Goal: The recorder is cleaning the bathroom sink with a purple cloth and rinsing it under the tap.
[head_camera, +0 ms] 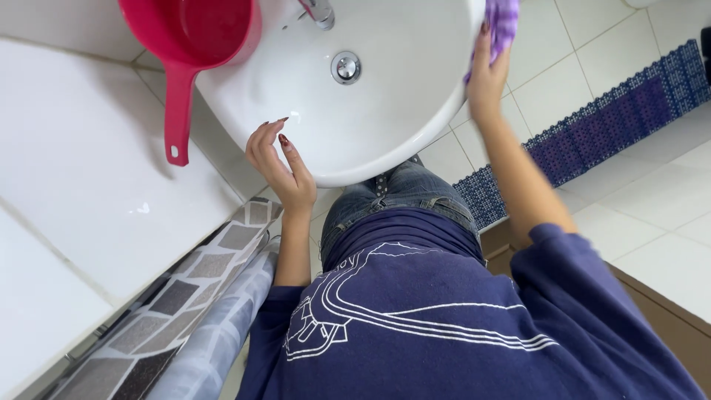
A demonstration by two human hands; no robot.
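A round white washbasin (385, 141) fills the upper middle, with a chrome drain plug (346, 67) and the base of a chrome tap (320, 11). My right hand (486, 74) is on the basin's right rim, shut on a purple cloth (503, 22) pressed against the edge. My left hand (280, 163) rests at the basin's near left rim, fingers apart and empty. A red plastic scoop (196, 37) with a long handle sits on the basin's left rim.
A white tiled wall (89, 170) lies to the left, with a stone-pattern border (185, 296) below it. White floor tiles (644, 200) and a blue-purple plastic grid mat (607, 126) are on the right. A brown wooden edge (666, 311) runs at lower right.
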